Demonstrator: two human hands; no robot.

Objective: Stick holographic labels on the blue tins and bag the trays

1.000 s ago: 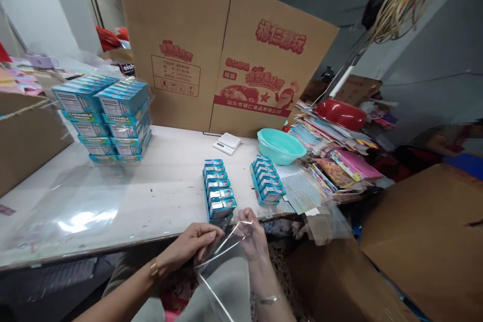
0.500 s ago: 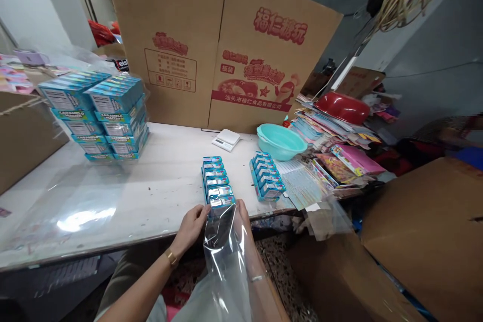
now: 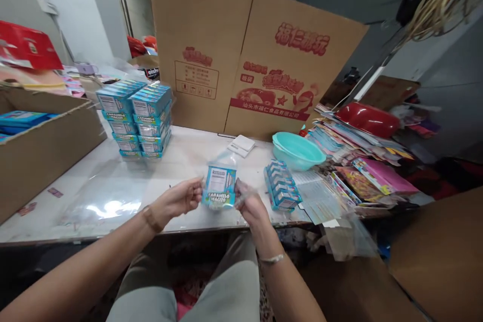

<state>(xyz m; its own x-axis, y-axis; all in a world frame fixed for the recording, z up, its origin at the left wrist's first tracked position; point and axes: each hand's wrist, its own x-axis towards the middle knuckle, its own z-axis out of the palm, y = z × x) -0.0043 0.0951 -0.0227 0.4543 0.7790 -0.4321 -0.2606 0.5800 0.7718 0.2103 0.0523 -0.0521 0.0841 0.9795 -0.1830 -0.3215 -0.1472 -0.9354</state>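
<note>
A blue "Caramelo Macizo" box tray [image 3: 220, 187] wrapped in a clear plastic bag is held up above the table's front edge. My left hand [image 3: 180, 199] grips its left side and my right hand [image 3: 247, 204] grips its right side, fingers closed on the bag. A second open tray of blue boxes [image 3: 281, 186] lies on the table just right of my right hand. A stack of bagged blue box trays [image 3: 138, 118] stands at the back left.
A big printed cardboard panel [image 3: 245, 60] stands behind the white table [image 3: 75, 196]. A teal basin [image 3: 298, 150], a small white scale [image 3: 242, 145], piles of coloured cards [image 3: 358, 156], a red tray [image 3: 368, 118]. Cardboard boxes sit at left [image 3: 41, 146] and lower right [image 3: 441, 256]. Clear bags [image 3: 339, 231] hang off the edge.
The tray of blue boxes that lay on the table is now inside the clear bag and lifted between both hands. The camera has shifted left.
</note>
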